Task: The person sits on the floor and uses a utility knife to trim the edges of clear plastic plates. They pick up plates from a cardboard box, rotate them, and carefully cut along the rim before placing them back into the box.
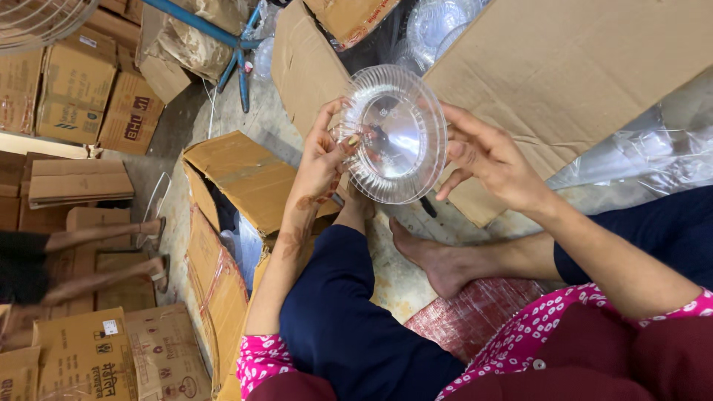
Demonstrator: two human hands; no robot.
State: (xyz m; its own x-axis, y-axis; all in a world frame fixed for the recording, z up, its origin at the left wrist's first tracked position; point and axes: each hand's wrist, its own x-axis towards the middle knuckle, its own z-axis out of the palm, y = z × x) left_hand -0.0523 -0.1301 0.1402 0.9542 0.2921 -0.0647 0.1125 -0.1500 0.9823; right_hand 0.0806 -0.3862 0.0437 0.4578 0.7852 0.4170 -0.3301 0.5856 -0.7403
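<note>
Head view: person sitting on floor w/ both hands holding up a clear ribbed plastic bowl. Left hand is gripping the bowl's left rim, fingers curling onto it; right hand is touching its right rim, fingers spread. Behind the bowl, a big open cardboard box. Below the bowl, a bare foot. Left of the bowl, another open box.

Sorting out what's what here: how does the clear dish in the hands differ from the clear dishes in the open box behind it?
The clear ribbed dish is single, held tilted on edge by the left hand and right hand; the clear dishes in the box lie nested and untouched. The held one shows whole; the boxed ones are half hidden by cardboard flaps. Both look like transparent ribbed plastic.
</note>
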